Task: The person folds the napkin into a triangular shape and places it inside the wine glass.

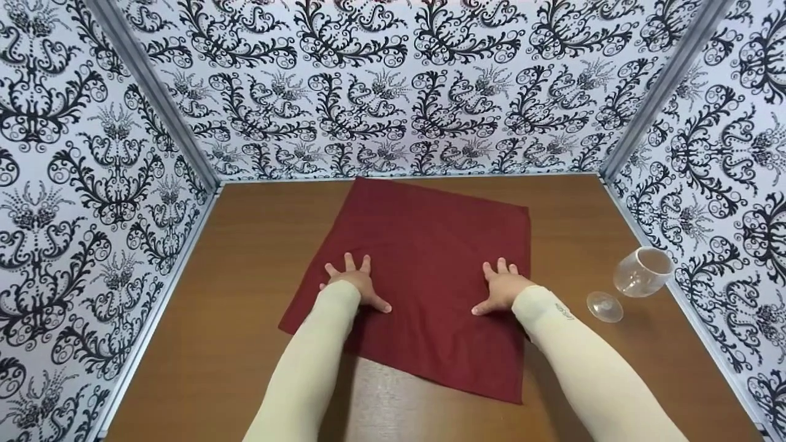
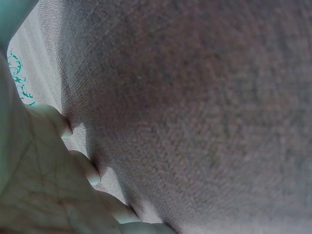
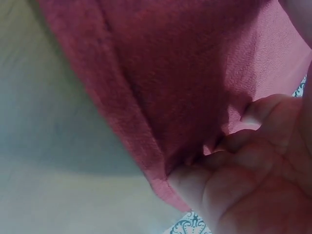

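A dark red cloth napkin (image 1: 430, 245) lies spread and slightly askew on the wooden table. On its left part rests my left hand (image 1: 356, 283), fingers spread and thumb pointing inward. My right hand (image 1: 503, 288) touches the napkin near its right edge, fingers also spread. Small creases run through the cloth between and below the hands. In the left wrist view, the fingertips of the left hand (image 2: 53, 180) press into the fabric, which looks greyish there. The right wrist view has the fingertips of the right hand (image 3: 253, 170) on the cloth beside its hemmed edge (image 3: 126, 107).
A clear stemmed glass (image 1: 642, 273) stands on the table to the right, close to my right forearm; it appears tilted in the view. Brown wooden tabletop (image 1: 239, 264) surrounds the napkin. Patterned black-and-white walls (image 1: 381, 92) with metal corner posts enclose the table at the back and both sides.
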